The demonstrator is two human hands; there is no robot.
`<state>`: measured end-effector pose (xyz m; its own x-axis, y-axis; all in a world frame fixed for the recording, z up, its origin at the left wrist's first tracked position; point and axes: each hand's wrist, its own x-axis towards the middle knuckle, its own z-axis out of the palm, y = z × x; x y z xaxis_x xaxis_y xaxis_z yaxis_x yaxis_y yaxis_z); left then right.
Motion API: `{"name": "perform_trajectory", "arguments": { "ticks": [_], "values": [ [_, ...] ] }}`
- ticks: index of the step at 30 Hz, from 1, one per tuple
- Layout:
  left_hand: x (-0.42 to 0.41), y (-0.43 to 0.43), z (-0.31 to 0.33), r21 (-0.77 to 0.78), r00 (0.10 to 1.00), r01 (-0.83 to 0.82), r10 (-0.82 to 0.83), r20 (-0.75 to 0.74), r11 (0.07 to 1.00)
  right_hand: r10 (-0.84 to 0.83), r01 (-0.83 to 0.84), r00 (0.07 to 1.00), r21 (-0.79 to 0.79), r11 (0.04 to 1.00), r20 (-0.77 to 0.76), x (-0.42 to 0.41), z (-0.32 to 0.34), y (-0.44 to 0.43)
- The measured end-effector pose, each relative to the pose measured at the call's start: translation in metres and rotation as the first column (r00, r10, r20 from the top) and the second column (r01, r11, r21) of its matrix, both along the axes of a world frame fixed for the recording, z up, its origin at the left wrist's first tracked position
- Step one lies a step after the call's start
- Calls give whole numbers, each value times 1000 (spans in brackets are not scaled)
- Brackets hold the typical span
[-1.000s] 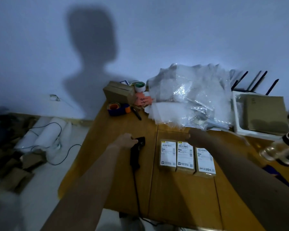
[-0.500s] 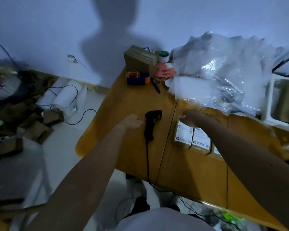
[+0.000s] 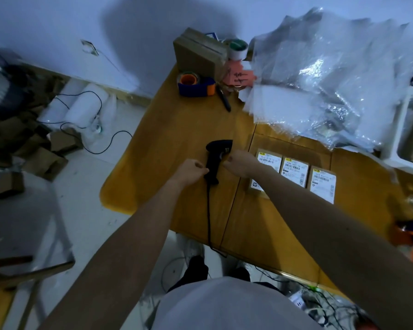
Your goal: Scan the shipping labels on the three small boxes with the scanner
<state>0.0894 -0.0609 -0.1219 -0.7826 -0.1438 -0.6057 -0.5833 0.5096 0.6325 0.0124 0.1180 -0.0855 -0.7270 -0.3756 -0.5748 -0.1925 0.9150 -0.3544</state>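
Observation:
A black handheld scanner [image 3: 215, 160] lies on the wooden table [image 3: 177, 139], its cable [image 3: 209, 222] running to the front edge. My left hand [image 3: 190, 172] is a loose fist touching the left side of the scanner's handle. My right hand [image 3: 240, 161] pinches the scanner's right side with thumb and fingers. Just right of it, three small cardboard boxes lie in a row with white shipping labels facing up: the left box [image 3: 268, 160], the middle box [image 3: 295, 171] and the right box [image 3: 323, 183]. My right forearm covers the near part of the left box.
At the table's far end stand a brown carton [image 3: 196, 53], a blue and orange tape dispenser [image 3: 196, 84], a tape roll [image 3: 237, 47] and a pen [image 3: 224, 101]. A heap of clear bubble wrap [image 3: 332, 75] fills the back right beside a white tray [image 3: 402, 129]. Cardboard scraps [image 3: 34, 153] litter the floor at left.
My right hand has left the boxes and moved left onto the scanner. The left hand has closed in on the handle. The camera has tilted down.

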Motion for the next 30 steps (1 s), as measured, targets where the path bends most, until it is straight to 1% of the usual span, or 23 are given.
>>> {"name": "perform_trajectory", "arguments": {
  "ticks": [2,6,12,15,19,22,26,30],
  "values": [
    [-2,4,-4,16,999,-35,36,-14,999,-56,58,997,-35,998,45,2,-7,-4],
    [-7,9,-13,70,991,-130,130,9,989,-139,153,981,-99,983,135,6,-19,-11],
    [-11,7,-23,154,974,-221,212,78,963,-316,353,921,-143,925,229,8,-41,-19],
    [-11,5,-24,189,970,-240,229,81,952,-371,428,882,-161,889,291,8,-49,-24],
    [-12,4,-25,221,976,-212,194,102,952,-467,559,801,-188,808,374,11,-55,-30],
    [-12,4,-22,241,969,-240,216,121,940,-498,605,766,-195,772,408,13,-54,-30],
    [-13,8,-15,256,966,-255,233,110,933,-503,637,736,-213,740,454,15,-46,-24],
    [-13,14,-7,267,964,-265,244,110,927,-495,643,730,-228,732,471,20,-37,-16]
  ]
}}
